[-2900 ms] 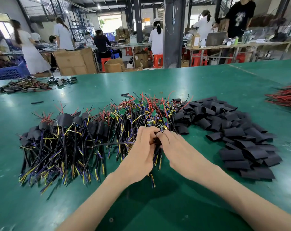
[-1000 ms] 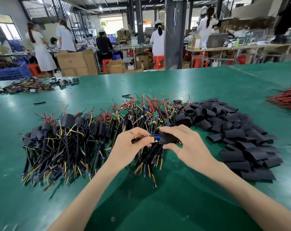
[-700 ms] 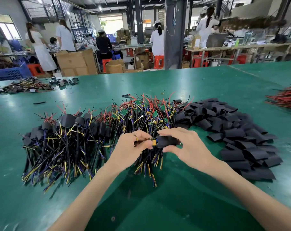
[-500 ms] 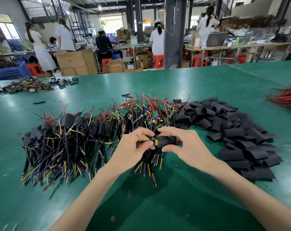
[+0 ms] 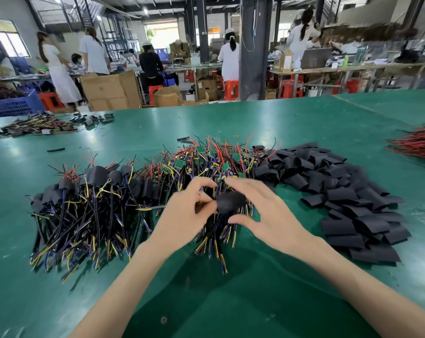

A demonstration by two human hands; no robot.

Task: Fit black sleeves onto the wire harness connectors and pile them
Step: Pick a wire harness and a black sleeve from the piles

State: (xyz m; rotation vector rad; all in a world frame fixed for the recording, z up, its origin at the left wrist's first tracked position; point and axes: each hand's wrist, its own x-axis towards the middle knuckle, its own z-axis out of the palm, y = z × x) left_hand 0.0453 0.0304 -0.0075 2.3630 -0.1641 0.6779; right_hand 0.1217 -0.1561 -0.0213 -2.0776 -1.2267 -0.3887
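Left hand (image 5: 184, 211) does the holding: your thumb and forefinger pinch the harness (image 5: 199, 202) right at the left mouth of the black sleeve (image 5: 231, 201), held above the desk (image 5: 231, 301) in front of the bare harnesses (image 5: 206, 162). Your right hand (image 5: 267, 215) arches round the sleeve, forefinger over it and thumb under it. Motion blur hides whether those fingers are gripping the sleeve or only close to it, so I cannot tell.

You seem to be at the tail of the fitting step. No connector shows at the sleeve's left mouth, so the sleeve looks fully on. What follows is probably the piling. Carry the piece left to the sleeved pile (image 5: 84, 191) and lay it with its black cap at the far side and wires toward you, like the rest. Keep your pinch firm so the sleeve does not slide back off on the way. Then your right hand is well placed for one of the loose sleeves (image 5: 340, 203) beside it.

Against half a second ago: a short stretch of yellow connector showed between your hands then, and your right fingers were pressed onto the sleeve. Now that stretch is covered and your right fingers have spread wider.
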